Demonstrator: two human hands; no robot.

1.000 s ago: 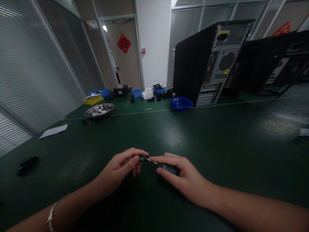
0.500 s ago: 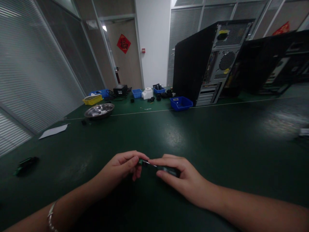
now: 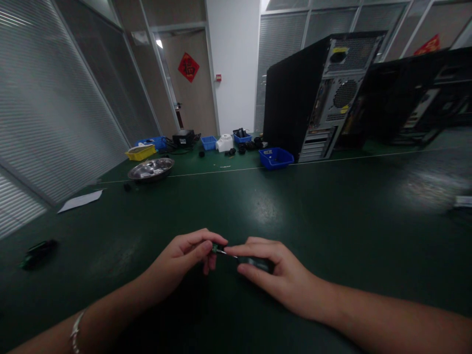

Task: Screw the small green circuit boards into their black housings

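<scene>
My left hand [image 3: 190, 253] pinches a small green and black part [image 3: 215, 248] between thumb and fingers, most of it hidden by them. It looks like a little circuit board, though it is too small to be sure. In my right hand [image 3: 280, 270] lies a screwdriver [image 3: 256, 263] with a dark handle, the index finger stretched along its thin metal shaft. The shaft's tip points left and meets the small part. Both hands are just above the green table [image 3: 236, 314].
A dark green-black object [image 3: 39, 253] lies at the left, near a white paper sheet [image 3: 80, 200]. Farther back are a metal bowl [image 3: 151, 169], a yellow tray [image 3: 140, 152], a blue bin [image 3: 276, 158], a white device [image 3: 224, 142] and a tall black computer case [image 3: 295, 98].
Both hands keep their grip and almost the same place. The screwdriver tip stays at the small part; the whole view has shifted very slightly.
</scene>
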